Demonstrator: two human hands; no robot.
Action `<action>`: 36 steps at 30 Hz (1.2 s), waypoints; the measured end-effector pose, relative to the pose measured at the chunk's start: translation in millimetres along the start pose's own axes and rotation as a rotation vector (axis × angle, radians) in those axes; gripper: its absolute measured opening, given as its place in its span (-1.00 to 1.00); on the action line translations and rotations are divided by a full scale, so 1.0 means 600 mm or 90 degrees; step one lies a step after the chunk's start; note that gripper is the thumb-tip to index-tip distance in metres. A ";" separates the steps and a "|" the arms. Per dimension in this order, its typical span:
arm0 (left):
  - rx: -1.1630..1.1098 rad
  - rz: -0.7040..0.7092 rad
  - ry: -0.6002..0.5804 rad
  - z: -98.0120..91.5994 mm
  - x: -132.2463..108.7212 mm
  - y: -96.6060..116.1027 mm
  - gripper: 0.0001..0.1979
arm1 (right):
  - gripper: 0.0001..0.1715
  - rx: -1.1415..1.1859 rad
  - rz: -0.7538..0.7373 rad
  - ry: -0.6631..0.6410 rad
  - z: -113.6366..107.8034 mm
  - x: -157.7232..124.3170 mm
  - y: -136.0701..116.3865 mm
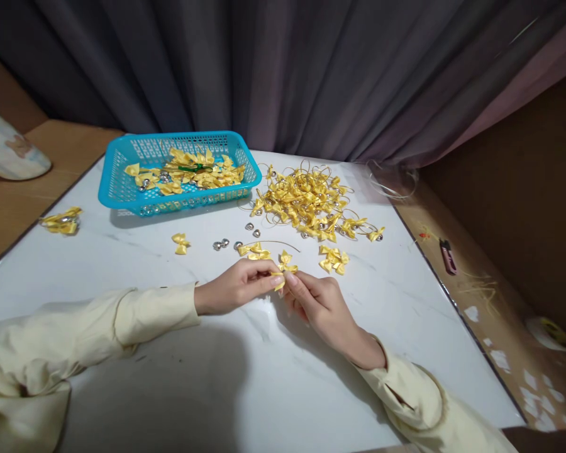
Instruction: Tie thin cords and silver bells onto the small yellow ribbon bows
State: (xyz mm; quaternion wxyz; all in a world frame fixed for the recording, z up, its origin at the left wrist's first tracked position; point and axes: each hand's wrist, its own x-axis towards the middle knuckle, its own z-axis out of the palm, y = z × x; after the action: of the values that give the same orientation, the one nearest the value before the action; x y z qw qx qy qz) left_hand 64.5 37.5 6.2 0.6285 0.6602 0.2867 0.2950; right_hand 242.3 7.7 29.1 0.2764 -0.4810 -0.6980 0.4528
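Both hands meet over the middle of the white table (207,390), pinching one yellow ribbon bow (285,259) between them. My left hand (239,284) grips the bow's left side with thumb and forefinger. From the right, my right hand (317,302) closes thumb and fingers on its other side; part of the bow is hidden by the fingertips. Just beyond the hands lie loose yellow bows (255,250) with a thin curved wire, and several silver heart-shaped beads (221,244). More bows (334,259) lie to the right, and a single bow (181,243) to the left.
A blue plastic basket (179,204) with bows and silver pieces stands at the back left. Beside it is a heap of bows on wire loops (306,198). A bundle of bows (62,220) lies at left. A pink cutter-like tool (447,257) and white scraps (500,360) are right.
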 end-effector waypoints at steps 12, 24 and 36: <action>-0.173 -0.109 0.012 0.002 -0.001 0.000 -0.72 | -0.63 -0.083 -0.057 -0.022 -0.001 -0.004 0.007; -0.149 -0.115 0.020 0.003 0.001 -0.003 -0.73 | -0.74 -0.302 -0.127 0.042 0.005 -0.008 0.014; -0.032 -0.059 0.028 0.004 -0.001 0.001 -0.80 | -0.76 -0.466 -0.121 0.001 -0.035 0.010 -0.027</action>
State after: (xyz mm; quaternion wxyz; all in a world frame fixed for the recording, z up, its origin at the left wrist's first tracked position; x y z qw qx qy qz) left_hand 66.0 35.6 6.8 0.6513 0.6238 0.3231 0.2869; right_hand 250.6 18.8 52.8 0.1278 -0.4812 -0.8550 0.1454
